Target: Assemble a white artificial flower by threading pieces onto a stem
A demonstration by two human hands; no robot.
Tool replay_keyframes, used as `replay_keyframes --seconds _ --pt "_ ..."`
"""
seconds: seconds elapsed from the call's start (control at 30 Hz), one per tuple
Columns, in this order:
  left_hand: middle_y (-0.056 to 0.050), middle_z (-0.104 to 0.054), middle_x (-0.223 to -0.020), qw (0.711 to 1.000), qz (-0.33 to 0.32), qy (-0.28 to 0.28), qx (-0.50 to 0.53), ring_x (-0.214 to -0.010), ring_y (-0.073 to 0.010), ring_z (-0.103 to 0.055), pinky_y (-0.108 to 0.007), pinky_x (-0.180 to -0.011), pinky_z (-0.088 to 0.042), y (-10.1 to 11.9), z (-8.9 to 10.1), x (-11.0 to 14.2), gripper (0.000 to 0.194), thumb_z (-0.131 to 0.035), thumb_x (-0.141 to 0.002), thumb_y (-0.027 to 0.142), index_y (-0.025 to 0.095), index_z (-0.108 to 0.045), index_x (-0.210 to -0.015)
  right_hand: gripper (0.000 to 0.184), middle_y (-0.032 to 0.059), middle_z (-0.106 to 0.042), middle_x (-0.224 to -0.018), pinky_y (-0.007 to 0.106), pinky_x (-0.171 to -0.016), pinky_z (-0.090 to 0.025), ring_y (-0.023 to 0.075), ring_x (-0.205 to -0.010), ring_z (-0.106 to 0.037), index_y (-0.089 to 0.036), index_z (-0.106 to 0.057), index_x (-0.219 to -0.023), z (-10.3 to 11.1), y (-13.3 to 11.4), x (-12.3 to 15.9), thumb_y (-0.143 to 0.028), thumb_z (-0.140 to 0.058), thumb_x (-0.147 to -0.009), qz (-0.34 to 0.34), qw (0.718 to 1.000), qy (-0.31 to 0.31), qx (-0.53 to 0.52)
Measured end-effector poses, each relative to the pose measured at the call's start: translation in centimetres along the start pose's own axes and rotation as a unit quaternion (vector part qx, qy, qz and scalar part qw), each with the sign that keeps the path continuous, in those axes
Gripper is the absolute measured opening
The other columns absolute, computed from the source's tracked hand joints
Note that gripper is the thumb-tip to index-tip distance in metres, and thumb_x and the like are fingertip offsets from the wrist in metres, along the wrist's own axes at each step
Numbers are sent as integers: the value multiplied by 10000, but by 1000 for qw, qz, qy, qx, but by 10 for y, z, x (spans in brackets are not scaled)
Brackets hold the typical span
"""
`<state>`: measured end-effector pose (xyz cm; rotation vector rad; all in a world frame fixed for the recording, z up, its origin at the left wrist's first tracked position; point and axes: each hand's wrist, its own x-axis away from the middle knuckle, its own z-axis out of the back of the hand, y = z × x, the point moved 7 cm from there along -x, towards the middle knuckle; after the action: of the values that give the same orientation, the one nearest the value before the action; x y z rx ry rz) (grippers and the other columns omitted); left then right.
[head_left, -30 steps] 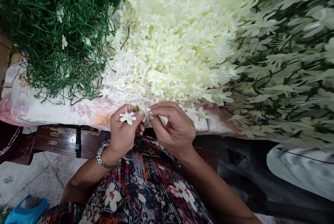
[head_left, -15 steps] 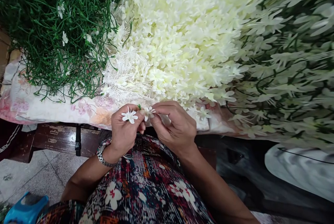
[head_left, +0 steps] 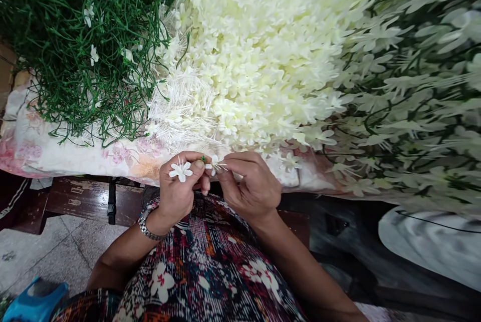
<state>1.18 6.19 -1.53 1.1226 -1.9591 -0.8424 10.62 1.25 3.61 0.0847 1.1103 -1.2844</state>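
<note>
My left hand (head_left: 177, 193), with a metal watch at its wrist, is closed in a pinch on a green artificial flower stem (head_left: 203, 158); only a bit of green shows past the fingertips. One white artificial flower (head_left: 181, 171) with thin stamens sticks out over the back of that hand. Between the two hands is a second white flower (head_left: 215, 164), its base by my left thumb and its stamens pointing right. My right hand (head_left: 255, 184) pinches this second flower at its stamen side. Both hands are above the near edge of the table.
A heap of green plastic stems (head_left: 93, 51) lies at the left. Loose white stamens (head_left: 182, 106) and a big pile of cream petals (head_left: 270, 61) fill the middle. Finished-looking white flowers on stems (head_left: 409, 101) spread at the right. A floral cloth (head_left: 86, 156) covers the table.
The second flower, seen side-on between my fingers, shows more clearly, with its stamens toward my right hand. Both hands have shifted slightly; the left-hand flower sits a little lower and further left.
</note>
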Motion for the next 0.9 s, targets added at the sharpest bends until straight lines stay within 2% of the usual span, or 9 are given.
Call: replay_keyframes --seconds 0.33,0.67,0.8,0.9 --pt "55 -499 -429 999 47 -11 1 -319 -37 -462 -120 -296 -367 -6 -2 -1 148 -667 -623 225 122 -571 -668 224 28 -557 -733 223 -556 -466 108 -685 -543 -177 -516 -848 4 -1 0 -59 -587 -671 -3 999 3 -40" --pt "61 -494 -449 998 21 -15 -57 -338 -11 -418 -104 -308 -329 -5 1 0 117 -649 -653 247 149 -586 -670 280 37 -577 -758 255 -589 -475 124 -708 -554 -170 -522 -887 4 2 -3 -38 -586 -649 -20 995 -57 -81" --pt "58 -512 -479 997 24 -16 -76 -352 -6 -407 -102 -321 -324 -5 4 1 83 -635 -671 226 157 -593 -692 380 56 -589 -830 296 -661 -487 152 -796 -558 -167 -493 -995 7 3 -7 -87 -611 -642 -13 995 -70 -76" --pt "54 -508 -481 995 33 -18 -96 -362 -11 -409 -108 -330 -323 -5 6 1 98 -639 -666 238 152 -595 -680 384 77 -576 -919 321 -707 -484 166 -869 -547 -174 -496 -1031 7 2 -9 -121 -602 -665 -1 994 -92 -62"
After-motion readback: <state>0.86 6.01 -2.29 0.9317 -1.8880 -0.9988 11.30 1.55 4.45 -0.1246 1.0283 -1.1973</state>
